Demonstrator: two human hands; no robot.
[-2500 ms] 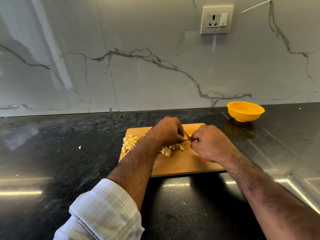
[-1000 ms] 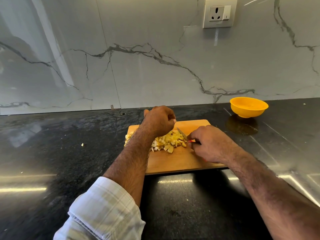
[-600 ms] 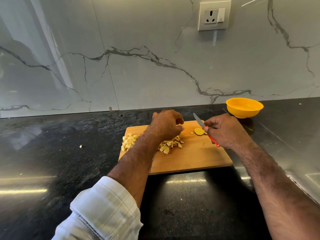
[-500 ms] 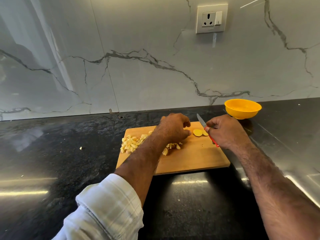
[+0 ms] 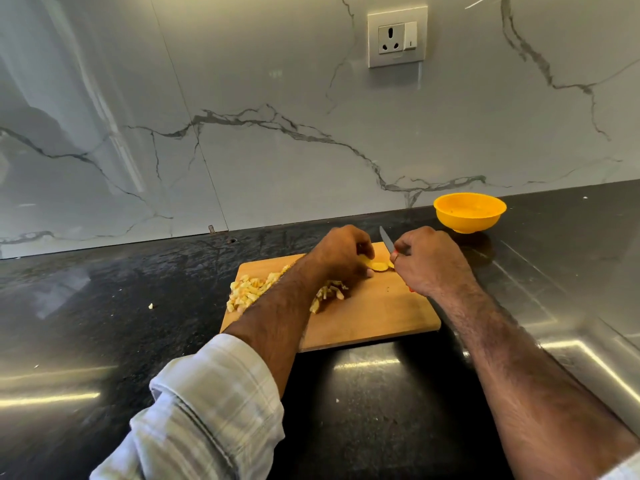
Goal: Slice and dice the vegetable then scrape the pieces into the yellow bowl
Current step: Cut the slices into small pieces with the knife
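A wooden cutting board (image 5: 374, 317) lies on the black counter. Pale yellow diced pieces (image 5: 249, 292) are piled on its left part, partly hidden by my left forearm. My left hand (image 5: 341, 254) has its fingers curled on round yellow slices (image 5: 377, 265) near the board's far edge. My right hand (image 5: 427, 261) grips a small knife (image 5: 387, 240) with a red handle, its blade raised and pointing away, just right of the slices. The yellow bowl (image 5: 469, 212) stands beyond the board at the far right and looks empty.
A marble wall with a power socket (image 5: 397, 37) rises behind the counter. One stray vegetable bit (image 5: 150, 306) lies on the counter left of the board. A steel sink rim (image 5: 588, 358) runs along the right.
The right hand lifted the knife off the diced pile and moved to the board's far right corner. The left hand left the pile and reached to the round slices there.
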